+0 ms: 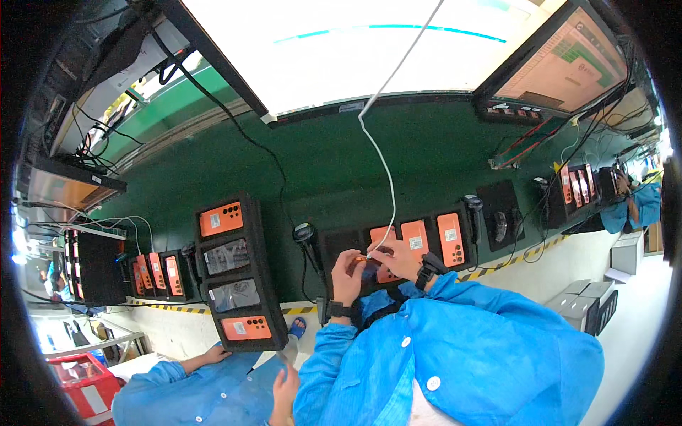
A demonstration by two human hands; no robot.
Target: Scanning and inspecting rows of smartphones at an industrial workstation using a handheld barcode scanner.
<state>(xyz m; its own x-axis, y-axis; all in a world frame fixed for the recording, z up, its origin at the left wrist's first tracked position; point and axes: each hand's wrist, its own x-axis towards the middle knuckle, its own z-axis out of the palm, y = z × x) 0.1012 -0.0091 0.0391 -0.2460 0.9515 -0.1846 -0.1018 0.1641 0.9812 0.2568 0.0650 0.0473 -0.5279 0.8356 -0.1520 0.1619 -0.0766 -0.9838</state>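
Holding an orange phone (367, 265) between both hands, the person in the blue smock works just above the near edge of the green table (398, 156). The left hand (347, 273) wraps its fingers round the phone's left end, its grip pressed onto the casing, while the right hand (398, 257) pinches the plug end of a white cable (387, 170) against the phone's upper edge; that cable climbs away across the table toward the bright panel overhead. Each wrist carries a black strap. Just behind the hands sits a black foam tray (398, 238) with three more orange phones standing in its slots, and a black handheld scanner (305, 234) stands to its left. Farther left a taller black rack (234, 273) holds orange phones at top and bottom and two wrapped ones between. A second person's blue sleeve (192, 394) and hand show at the lower left, well apart from the work.
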